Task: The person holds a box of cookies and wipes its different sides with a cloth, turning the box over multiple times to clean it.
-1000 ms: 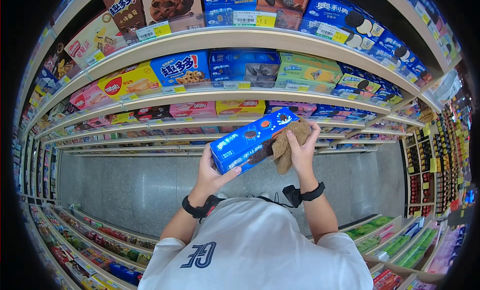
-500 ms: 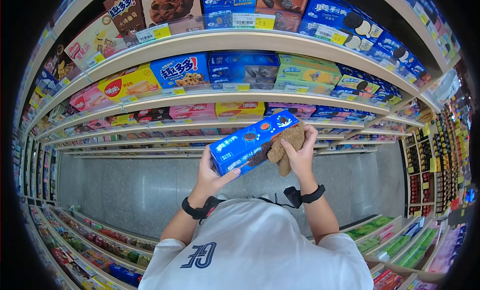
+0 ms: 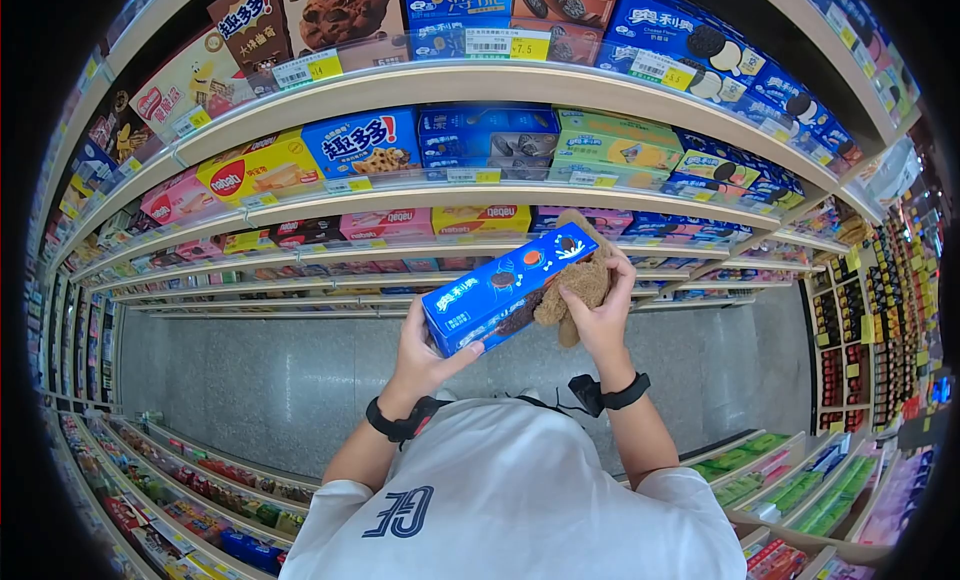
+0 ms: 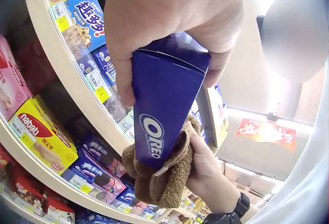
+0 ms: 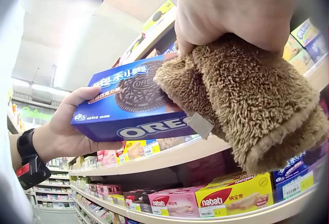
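A long blue Oreo box (image 3: 505, 285) is held up in front of the shelves, tilted with its right end higher. My left hand (image 3: 425, 355) grips its left end, thumb on the near side and fingers behind. At the other end my right hand (image 3: 605, 310) holds a folded brown fleecy cloth (image 3: 575, 292) against the box. In the right wrist view the cloth (image 5: 257, 95) hangs in thick folds, with a small pale tag showing. The left wrist view shows the cloth (image 4: 169, 177) wrapped around the far end of the box (image 4: 167, 90).
Curved shelves (image 3: 500, 85) of boxed biscuits with price labels stand ahead. Yellow nabati boxes (image 5: 234, 195) sit on a lower shelf. More snack shelves (image 3: 190, 470) lie behind the person, and a grey tiled floor (image 3: 270, 365) runs between. A rack of jars (image 3: 850, 340) stands at the right.
The cloth has shifted along the right end of the box, its folds bunching differently and part of it now showing behind the top edge. The left hand keeps its hold, almost still.
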A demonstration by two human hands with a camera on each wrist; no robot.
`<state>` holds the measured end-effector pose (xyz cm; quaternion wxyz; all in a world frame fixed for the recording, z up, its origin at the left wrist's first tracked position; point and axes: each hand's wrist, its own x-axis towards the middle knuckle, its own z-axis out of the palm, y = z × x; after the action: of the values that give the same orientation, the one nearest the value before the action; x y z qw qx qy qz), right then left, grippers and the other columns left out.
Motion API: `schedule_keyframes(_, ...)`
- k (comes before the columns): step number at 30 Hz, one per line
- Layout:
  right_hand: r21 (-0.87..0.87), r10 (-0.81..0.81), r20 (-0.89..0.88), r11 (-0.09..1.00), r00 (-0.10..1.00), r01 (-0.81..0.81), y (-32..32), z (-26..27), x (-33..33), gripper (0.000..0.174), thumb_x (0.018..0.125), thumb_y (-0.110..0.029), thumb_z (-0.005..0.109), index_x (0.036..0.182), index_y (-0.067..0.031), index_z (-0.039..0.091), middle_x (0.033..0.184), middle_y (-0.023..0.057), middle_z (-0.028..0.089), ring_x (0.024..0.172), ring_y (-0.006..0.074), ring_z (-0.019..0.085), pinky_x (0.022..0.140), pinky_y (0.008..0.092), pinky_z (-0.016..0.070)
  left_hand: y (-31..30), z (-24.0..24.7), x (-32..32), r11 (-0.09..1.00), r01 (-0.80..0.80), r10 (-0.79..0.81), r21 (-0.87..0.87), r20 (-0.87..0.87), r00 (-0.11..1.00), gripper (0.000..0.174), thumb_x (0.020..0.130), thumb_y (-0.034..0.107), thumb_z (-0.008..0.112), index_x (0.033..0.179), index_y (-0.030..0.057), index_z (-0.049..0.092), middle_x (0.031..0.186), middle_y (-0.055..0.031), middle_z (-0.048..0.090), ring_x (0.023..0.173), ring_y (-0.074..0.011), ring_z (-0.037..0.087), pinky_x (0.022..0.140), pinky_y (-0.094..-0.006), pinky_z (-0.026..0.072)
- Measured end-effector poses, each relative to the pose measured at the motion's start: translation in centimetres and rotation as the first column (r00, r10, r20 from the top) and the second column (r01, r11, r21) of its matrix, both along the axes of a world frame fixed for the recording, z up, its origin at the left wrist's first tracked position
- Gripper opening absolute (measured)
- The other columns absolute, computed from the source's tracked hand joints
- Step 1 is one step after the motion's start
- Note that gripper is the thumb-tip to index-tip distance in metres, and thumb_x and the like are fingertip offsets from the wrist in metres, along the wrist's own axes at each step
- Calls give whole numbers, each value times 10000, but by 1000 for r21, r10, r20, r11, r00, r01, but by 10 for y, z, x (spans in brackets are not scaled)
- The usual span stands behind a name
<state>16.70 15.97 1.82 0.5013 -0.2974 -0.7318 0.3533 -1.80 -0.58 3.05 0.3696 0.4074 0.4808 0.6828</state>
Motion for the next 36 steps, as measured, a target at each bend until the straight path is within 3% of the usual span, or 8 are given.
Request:
schedule_keyframes(2, 68, 11, -82, 998, 997, -6, -1, 7, -3, 639, 650, -90, 800, 1108, -43, 357, 1275, 206, 403, 1173, 294, 441, 986, 403, 363, -1, 1, 0, 1000, -9, 9, 9, -52, 999, 661, 680, 50, 783, 1211, 6, 390, 1152, -121, 529, 1073, -185, 545, 933, -332, 438)
schedule_keyframes(5, 54, -2, -57, 999, 998, 5, 1, 6, -2, 607, 647, -104, 801, 1085, -45, 385, 1272, 201, 407, 1169, 310, 444, 983, 412, 361, -1, 5, 2, 1000, -11, 11, 11, -29, 1000, 660, 679, 56, 786, 1208, 5, 394, 1148, -122, 533, 1071, -183, 546, 928, -328, 440)
schedule_keyframes(8, 55, 7, 45, 998, 999, -9, 0, 4, 1, 539, 687, -41, 724, 1095, -50, 372, 1302, 169, 372, 1202, 263, 414, 1011, 384, 342, -2, 5, 3, 1000, -12, 12, -5, -5, 1000, 664, 677, 63, 790, 1206, 3, 394, 1149, -123, 533, 1069, -179, 547, 927, -325, 440)
schedule_keyframes(21, 90, -24, 97, 996, 995, 15, -1, -3, 5, 522, 700, -45, 721, 1087, -42, 372, 1296, 171, 381, 1185, 263, 429, 1000, 379, 349, -4, 1, 4, 1000, -6, 6, -21, 4, 1000, 655, 674, 76, 797, 1186, -3, 396, 1134, -120, 536, 1061, -170, 544, 925, -320, 437)
schedule_keyframes(23, 76, -41, 56, 996, 998, 37, -1, -5, 5, 563, 663, -134, 790, 1070, -48, 409, 1262, 214, 412, 1159, 362, 438, 975, 440, 349, -4, -1, 4, 1000, -11, 10, -27, -24, 1000, 654, 670, 88, 802, 1178, -3, 400, 1127, -117, 537, 1052, -168, 547, 918, -313, 438)
schedule_keyframes(27, 86, -46, 24, 995, 999, 44, -4, -5, 5, 567, 662, -131, 791, 1072, -48, 409, 1265, 213, 412, 1153, 360, 443, 973, 439, 351, -4, -4, 5, 1000, -17, 16, -15, -26, 1000, 639, 669, 103, 805, 1161, -6, 411, 1100, -122, 556, 1021, -166, 564, 896, -308, 451)
schedule_keyframes(33, 102, -69, 37, 993, 997, 65, -4, -3, 8, 552, 662, -125, 792, 1062, -48, 420, 1267, 213, 412, 1163, 354, 442, 968, 435, 359, -3, -4, 6, 997, -70, 71, 13, -184, 980, 614, 665, 137, 808, 1130, -22, 440, 1047, -131, 593, 965, -163, 592, 858, -305, 472)
schedule_keyframes(36, 113, -70, 61, 992, 996, 63, -8, 0, 7, 493, 677, -47, 736, 1053, -51, 416, 1298, 192, 391, 1180, 306, 440, 995, 405, 346, -4, -2, 6, 996, -82, 84, 18, -241, 967, 607, 668, 140, 806, 1131, -22, 447, 1036, -131, 598, 956, -163, 596, 850, -303, 476)
